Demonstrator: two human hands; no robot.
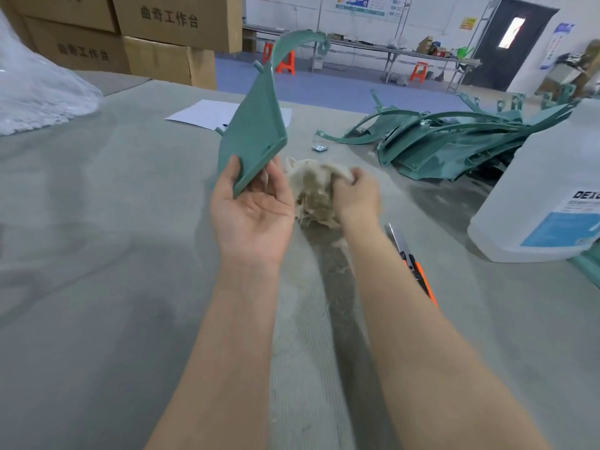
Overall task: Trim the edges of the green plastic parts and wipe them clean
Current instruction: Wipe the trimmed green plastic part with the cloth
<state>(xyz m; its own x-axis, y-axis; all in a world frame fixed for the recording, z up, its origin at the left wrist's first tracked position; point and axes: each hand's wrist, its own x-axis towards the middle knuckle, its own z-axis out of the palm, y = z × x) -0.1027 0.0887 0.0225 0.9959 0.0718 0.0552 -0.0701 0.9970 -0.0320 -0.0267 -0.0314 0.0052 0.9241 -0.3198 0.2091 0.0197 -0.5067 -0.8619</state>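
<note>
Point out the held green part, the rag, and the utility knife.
green part (251, 138): head view, on its flat panel.
rag (311, 190): head view, on the bunched cloth's middle.
utility knife (425, 284): head view, on its orange handle.

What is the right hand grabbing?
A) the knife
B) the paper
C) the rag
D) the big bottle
C: the right hand has its fingers curled round the crumpled rag; the knife lies untouched beside that arm, and the left hand holds the green part.
</note>
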